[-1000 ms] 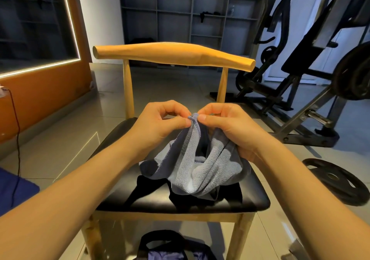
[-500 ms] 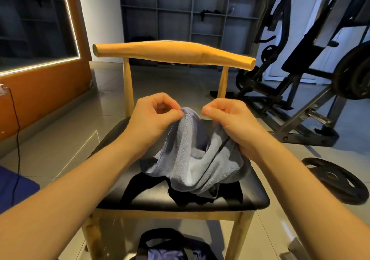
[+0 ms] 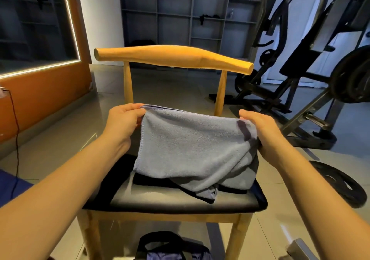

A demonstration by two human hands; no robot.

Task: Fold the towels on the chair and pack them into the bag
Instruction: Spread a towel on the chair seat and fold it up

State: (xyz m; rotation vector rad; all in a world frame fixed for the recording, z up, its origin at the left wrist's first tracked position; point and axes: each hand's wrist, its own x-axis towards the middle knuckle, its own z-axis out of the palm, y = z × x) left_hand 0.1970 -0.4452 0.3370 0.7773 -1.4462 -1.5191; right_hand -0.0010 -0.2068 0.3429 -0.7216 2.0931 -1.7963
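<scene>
The person stood at the front edge of the chair [image 3: 160,201], both arms reaching over the black seat. Between the hands a grey-blue towel [image 3: 192,145] hung stretched by its upper edge, roughly level with the posts of the backrest [image 3: 170,58]. The left hand [image 3: 124,119] pinched the top left corner between thumb and curled fingers. The right hand [image 3: 260,133] gripped the opposite end, thumb lying along the top edge; its fingers were behind the bunched cloth, so I could not tell exactly how they lay. I took the wide grip as a way to pull the towel flat and find its edges before folding.

The right side was not yet square: cloth gathered under that hand, and the lower part trailed in a twist onto the middle of the seat, nearer the right edge. It lay there over a dark towel [image 3: 152,180] spread flat on the seat, which looked like the next to fold.

The bag [image 3: 172,249] sat on the floor just under the seat's front edge, between the front legs, dark handles up. That seemed handy for dropping folded pieces straight down. Whether its mouth was open I could not tell. A weight plate [image 3: 340,183] lay on the tiles to the right, well apart.
</scene>
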